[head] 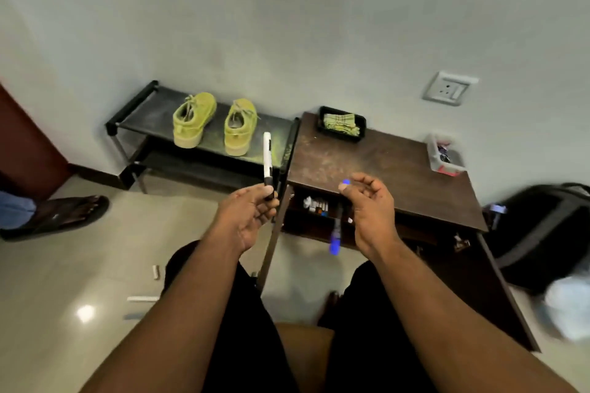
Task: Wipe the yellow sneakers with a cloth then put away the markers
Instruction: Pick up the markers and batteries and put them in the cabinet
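**Holding markers at the cabinet**

Observing my left hand (pixel 252 210) gripping a white marker (pixel 267 156) upright, left of the cabinet (pixel 383 166). My right hand (pixel 370 201) pinches a blue cap (pixel 345 182); a blue marker (pixel 336 233) shows blurred below it. Sneakers (pixel 214 123) sit on the rack (pixel 153 112) left of the cabinet; cloth (pixel 341 124) lies in a tray (pixel 322 115) on it.

A pair of yellow suede sneakers (pixel 214 123) stood side by side on the top tier of a black metal shoe rack (pixel 134 105) at centre left of the frame, against the wall. Just right of it stood the dark brown wooden desk (pixel 383 169). On its far edge sat a black plastic tray (pixel 324 112) holding a folded checked cloth (pixel 341 125); a clear plastic container (pixel 445 155) stood at its right edge.
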Demonstrator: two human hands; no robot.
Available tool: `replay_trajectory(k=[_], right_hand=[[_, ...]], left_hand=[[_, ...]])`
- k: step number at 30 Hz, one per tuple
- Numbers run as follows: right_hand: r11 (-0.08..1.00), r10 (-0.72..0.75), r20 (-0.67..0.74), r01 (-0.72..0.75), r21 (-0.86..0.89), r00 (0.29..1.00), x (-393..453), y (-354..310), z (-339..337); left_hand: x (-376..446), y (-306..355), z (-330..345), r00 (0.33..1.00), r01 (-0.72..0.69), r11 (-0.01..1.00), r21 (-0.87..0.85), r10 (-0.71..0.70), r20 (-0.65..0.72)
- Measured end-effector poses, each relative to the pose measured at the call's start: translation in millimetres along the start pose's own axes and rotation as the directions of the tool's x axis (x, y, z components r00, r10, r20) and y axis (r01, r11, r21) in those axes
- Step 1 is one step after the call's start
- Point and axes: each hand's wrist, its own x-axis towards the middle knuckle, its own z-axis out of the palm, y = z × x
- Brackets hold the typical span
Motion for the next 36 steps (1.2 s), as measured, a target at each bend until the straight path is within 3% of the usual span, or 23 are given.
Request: replay_trajectory(k=[3,5,7,9,11,14,18,21,28,33,36], right_hand=[[0.961,0.085,-0.128,-0.047,0.273,0.988,21.1,5.6,-30.0],[0.930,0.207,-0.199,-0.129,0.343,0.958,38.6,23.0,-43.2],[0.889,0.422,-0.179,-0.368,0.271,0.889,55.2,53.2,-52.9],[0.729,0.682,-0.088,-0.684,0.010,0.726,64.6,89.3,-58.9],[0.590,0.793,-0.110,-0.800,-0.107,0.599,74.2,118.7,-65.6],[0.536,0.810,-0.199,-0.834,-0.129,0.551,97.5,149.5,-84.4],[0.536,0.773,-0.225,-0.801,-0.265,0.592,125.4,181.1,-102.3],[0.513,0.802,-0.173,-0.807,-0.292,0.572,131.2,203.6,-101.9],[0.712,0.665,-0.255,-0.699,-0.066,0.702,163.8,235.4,-101.3],[0.802,0.555,-0.243,-0.590,-0.098,0.795,190.3,248.3,-95.8],[0.849,0.461,-0.340,-0.519,-0.101,0.820,202.4,254.7,-93.1]], left_hand=[[11.6,-33.2,23.2,0.997,0.068,0.994,0.085,-0.066,-0.029],[24.4,-55.0,34.8,0.994,0.108,0.981,0.162,-0.105,-0.026],[44.1,-80.5,44.5,0.988,0.156,0.956,0.248,-0.154,-0.031],[66.0,-105.2,48.2,0.976,0.215,0.932,0.291,-0.207,-0.061],[87.2,-123.7,51.1,0.965,0.264,0.915,0.306,-0.245,-0.098],[115.9,-147.0,57.7,0.951,0.307,0.878,0.368,-0.262,-0.167],[138.0,-178.7,61.4,0.937,0.342,0.822,0.456,-0.259,-0.234],[147.8,-200.9,61.4,0.938,0.329,0.807,0.490,-0.221,-0.266],[200.6,-233.9,68.6,0.935,0.323,0.812,0.487,-0.196,-0.294],[232.2,-250.7,75.9,0.964,0.199,0.787,0.584,-0.050,-0.261],[250.1,-257.5,83.6,0.971,0.125,0.727,0.675,0.052,-0.235]])
